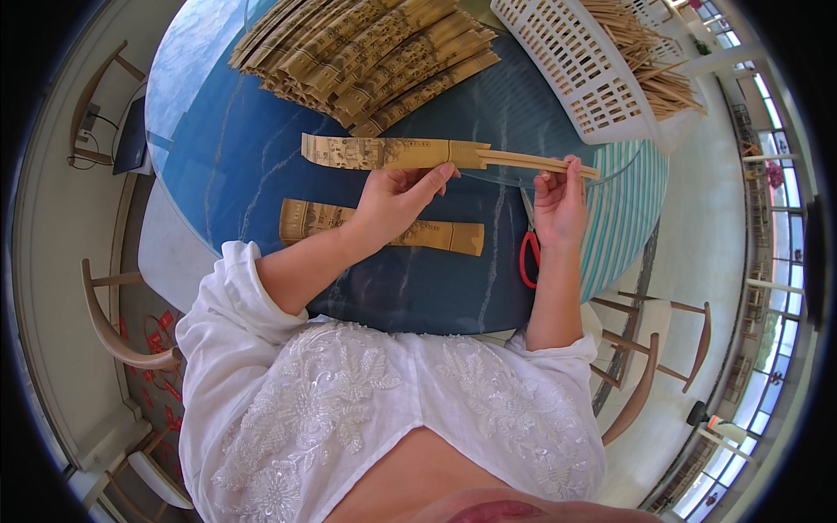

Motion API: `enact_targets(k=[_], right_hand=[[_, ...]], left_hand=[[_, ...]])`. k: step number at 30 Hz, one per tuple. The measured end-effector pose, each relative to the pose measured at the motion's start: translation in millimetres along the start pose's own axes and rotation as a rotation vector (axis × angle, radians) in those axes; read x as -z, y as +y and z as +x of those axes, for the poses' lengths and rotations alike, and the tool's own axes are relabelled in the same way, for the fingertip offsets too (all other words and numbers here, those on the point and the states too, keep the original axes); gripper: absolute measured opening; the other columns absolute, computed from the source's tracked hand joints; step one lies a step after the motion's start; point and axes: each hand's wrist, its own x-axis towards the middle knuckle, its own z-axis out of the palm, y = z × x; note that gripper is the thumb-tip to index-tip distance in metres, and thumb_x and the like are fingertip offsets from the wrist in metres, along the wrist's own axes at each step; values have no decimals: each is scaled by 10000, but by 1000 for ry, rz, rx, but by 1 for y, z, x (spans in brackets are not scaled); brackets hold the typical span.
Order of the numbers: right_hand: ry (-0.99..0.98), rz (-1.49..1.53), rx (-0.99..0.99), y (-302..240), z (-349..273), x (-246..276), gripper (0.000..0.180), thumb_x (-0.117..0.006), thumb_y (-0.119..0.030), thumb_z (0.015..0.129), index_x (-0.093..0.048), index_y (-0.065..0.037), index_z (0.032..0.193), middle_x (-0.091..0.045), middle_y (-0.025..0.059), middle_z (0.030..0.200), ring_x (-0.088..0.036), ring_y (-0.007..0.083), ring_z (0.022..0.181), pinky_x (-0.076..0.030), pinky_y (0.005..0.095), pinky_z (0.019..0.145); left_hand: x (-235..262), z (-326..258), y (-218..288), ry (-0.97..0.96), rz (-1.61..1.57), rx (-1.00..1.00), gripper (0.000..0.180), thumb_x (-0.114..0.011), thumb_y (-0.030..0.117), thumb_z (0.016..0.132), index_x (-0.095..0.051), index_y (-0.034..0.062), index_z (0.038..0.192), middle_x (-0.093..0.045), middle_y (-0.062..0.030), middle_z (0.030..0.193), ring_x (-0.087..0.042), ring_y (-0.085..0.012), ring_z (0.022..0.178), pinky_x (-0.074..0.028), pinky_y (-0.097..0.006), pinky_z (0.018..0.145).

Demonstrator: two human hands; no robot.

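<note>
My left hand (397,199) pinches the open end of a long tan printed paper chopstick sleeve (384,153), thumb along its lower edge. A pair of pale wooden chopsticks (523,160) lies partly inside the sleeve, its bare ends sticking out to the right. Those ends are gripped by the fingertips of my right hand (561,205). Beneath my left forearm lies a flat bundle of similar paper sleeves (445,235), partly covered by the arm. Scissors with red handles (529,259) rest beside my right wrist, partly hidden by it.
A large pile of printed paper sleeves (366,57) spreads over the far side of the round blue table (436,296). At far right, a white perforated plastic basket (580,74) holds many loose chopsticks (645,65). Wooden chairs (118,322) stand around the table.
</note>
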Motion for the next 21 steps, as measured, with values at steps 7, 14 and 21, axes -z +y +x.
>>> enact_targets(k=[7, 14, 21], right_hand=[[-72, 42, -107, 6, -2, 0, 182, -594, -235, 1012, -636, -62, 1050, -720, 104, 935, -743, 213, 833, -644, 314, 761], [-47, 25, -117, 5, -3, 1, 215, -607, -239, 1006, -635, -37, 1072, -711, 110, 932, -737, 204, 841, -640, 309, 779], [102, 28, 73, -9, 5, 9, 252, -567, -221, 1026, -604, 5, 1131, -693, 124, 975, -721, 187, 862, -635, 302, 795]], left_hand=[[6, 2, -2, -27, -8, -71, 221, -602, 212, 1023, -697, 14, 1049, -611, 19, 808, -481, -32, 692, -376, -189, 595], [12, 5, 6, 93, 64, -98, 244, -580, 237, 1037, -669, 14, 995, -613, 0, 812, -495, -61, 701, -401, -217, 629], [18, 10, 9, 147, 81, -151, 261, -581, 233, 1036, -673, -9, 1009, -612, -3, 806, -496, -59, 699, -396, -214, 624]])
